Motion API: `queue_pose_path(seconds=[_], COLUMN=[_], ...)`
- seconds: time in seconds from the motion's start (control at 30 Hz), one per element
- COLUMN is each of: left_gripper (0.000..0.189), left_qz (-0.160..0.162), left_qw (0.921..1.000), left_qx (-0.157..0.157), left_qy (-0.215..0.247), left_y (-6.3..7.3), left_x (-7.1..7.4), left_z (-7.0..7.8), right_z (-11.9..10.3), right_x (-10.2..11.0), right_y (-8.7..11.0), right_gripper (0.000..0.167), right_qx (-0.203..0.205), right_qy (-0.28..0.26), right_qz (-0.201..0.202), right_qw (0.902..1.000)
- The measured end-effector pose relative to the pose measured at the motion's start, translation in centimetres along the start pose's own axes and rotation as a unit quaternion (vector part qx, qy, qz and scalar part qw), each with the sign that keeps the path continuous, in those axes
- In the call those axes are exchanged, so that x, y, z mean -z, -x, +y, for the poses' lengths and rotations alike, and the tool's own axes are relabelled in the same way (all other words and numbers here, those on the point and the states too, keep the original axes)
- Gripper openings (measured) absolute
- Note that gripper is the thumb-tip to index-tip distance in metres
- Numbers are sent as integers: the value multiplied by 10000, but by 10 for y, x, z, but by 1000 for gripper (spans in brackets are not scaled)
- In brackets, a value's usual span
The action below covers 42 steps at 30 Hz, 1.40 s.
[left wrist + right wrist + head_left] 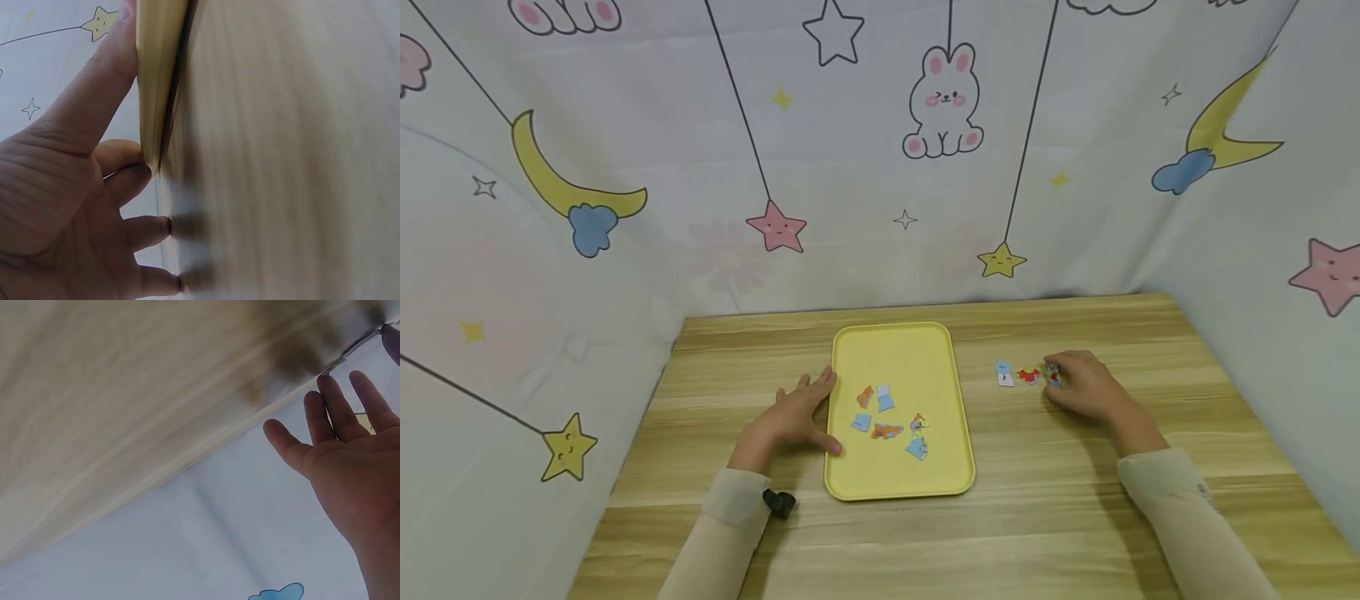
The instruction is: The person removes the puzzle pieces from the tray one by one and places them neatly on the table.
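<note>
Several small cutout pieces (887, 431) lie in a yellow tray (895, 358) on the counter (737, 354) in the head view; the left hand (786, 421), fingers spread, touches its left edge, while the right hand (1086, 385) pinches a colourful piece (1053, 374) beside a red piece (1028, 376). Left wrist view: the thumb reaches straight along the tray's side. Right wrist view: finger and thumb meet a thin edge, other fingers loosely extended
</note>
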<state>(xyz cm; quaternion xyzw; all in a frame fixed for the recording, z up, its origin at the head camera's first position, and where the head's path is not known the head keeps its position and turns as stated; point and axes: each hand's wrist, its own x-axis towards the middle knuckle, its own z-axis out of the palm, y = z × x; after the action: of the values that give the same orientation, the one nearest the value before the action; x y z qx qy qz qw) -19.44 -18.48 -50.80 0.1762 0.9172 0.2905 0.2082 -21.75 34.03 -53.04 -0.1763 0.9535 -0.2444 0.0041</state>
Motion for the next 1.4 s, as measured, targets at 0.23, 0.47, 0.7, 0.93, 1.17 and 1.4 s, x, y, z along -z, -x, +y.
queue_pose_path(seconds=[0.23, 0.47, 0.7, 0.93, 1.17, 1.4], left_gripper=[132, 133, 133, 133, 133, 134], left_qz=[3, -14, -36, -39, -62, -106], left_qw=[10000, 10000, 9999, 9999, 9999, 9999], left_qx=[-2, -77, -118, -128, -112, -131], left_qy=[-41, -4, 28, 2, 16, 24], left_y=[0, 0, 0, 1, 1, 0], left_x=[0, -1, -1, 0, -1, 0], left_z=[0, -4, -6, -6, -5, -8], right_z=[-3, -12, -30, -50, -64, -72], right_x=[-1, -8, -14, -23, -30, -39], right_y=[-1, -5, -9, -16, -22, -29], right_gripper=[48, 43, 44, 46, 51, 54], right_qx=[-5, 368, 415, 438, 484, 590], right_qy=[-60, -116, -565, -839, -1005, -999], right_qz=[60, 452, 466, 349, 296, 194], right_qw=[10000, 9982, 9964, 9949, 9933, 9931])
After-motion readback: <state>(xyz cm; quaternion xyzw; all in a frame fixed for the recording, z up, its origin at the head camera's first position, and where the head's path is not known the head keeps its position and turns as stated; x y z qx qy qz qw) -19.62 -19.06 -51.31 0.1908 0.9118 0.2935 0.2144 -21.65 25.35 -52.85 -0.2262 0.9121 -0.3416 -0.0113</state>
